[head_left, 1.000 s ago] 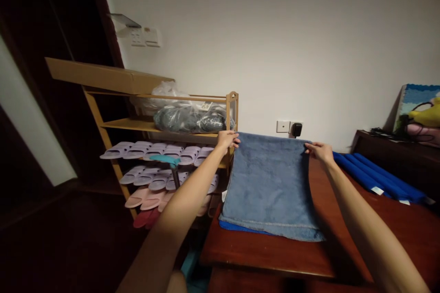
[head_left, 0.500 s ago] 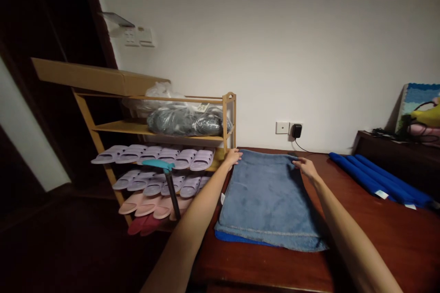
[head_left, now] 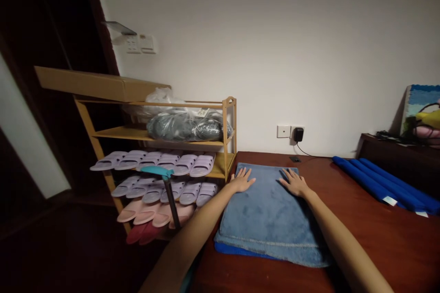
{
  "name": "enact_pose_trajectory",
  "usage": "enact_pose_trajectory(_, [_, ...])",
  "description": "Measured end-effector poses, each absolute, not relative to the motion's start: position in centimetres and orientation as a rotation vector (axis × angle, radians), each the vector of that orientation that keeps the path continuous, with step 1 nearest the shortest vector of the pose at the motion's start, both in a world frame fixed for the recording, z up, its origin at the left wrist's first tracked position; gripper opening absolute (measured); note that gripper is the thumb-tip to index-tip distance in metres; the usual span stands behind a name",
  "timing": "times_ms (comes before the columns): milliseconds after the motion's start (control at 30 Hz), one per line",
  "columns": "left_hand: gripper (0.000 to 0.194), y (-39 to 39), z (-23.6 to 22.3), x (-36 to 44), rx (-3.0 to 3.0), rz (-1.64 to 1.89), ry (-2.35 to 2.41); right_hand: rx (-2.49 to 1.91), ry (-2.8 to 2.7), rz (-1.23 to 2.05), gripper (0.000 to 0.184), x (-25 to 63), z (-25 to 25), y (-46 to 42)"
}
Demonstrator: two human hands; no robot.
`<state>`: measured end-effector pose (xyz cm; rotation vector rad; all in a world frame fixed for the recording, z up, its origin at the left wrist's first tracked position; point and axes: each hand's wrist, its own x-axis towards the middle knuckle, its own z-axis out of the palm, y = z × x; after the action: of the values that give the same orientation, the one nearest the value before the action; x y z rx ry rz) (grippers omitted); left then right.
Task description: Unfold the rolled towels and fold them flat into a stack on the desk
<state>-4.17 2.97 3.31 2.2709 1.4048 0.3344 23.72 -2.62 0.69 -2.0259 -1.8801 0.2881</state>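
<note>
A grey-blue folded towel (head_left: 268, 215) lies flat on the dark red wooden table (head_left: 371, 238), on top of a brighter blue towel (head_left: 237, 250) whose edge shows at the front. My left hand (head_left: 242, 180) rests palm down on the towel's far left part, fingers spread. My right hand (head_left: 293, 181) lies flat on the far right part, fingers also spread. Neither hand holds anything.
Left of the table stands a wooden shoe rack (head_left: 225, 146) with rows of lilac and pink slippers (head_left: 165, 165), a plastic bag and a cardboard box (head_left: 96, 84). Rolled blue mats (head_left: 381, 183) lie at the table's right. A charger (head_left: 298, 134) is plugged into the wall.
Both hands lowered the towel's raised far edge onto the table, let go of it, and now lie flat on the towel, nearer to each other.
</note>
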Motion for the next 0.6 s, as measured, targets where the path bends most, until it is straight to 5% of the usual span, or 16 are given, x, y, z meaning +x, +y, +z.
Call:
enact_pose_trajectory(333, [0.06, 0.2, 5.8, -6.7, 2.563, 0.088, 1.265, -2.161, -2.046, 0.219, 0.08, 23.3, 0.7, -3.1])
enact_pose_trajectory(600, [0.063, -11.4, 7.5, -10.7, 2.749, -0.126, 0.937, -2.155, -2.017, 0.04, 0.072, 23.1, 1.1, -1.6])
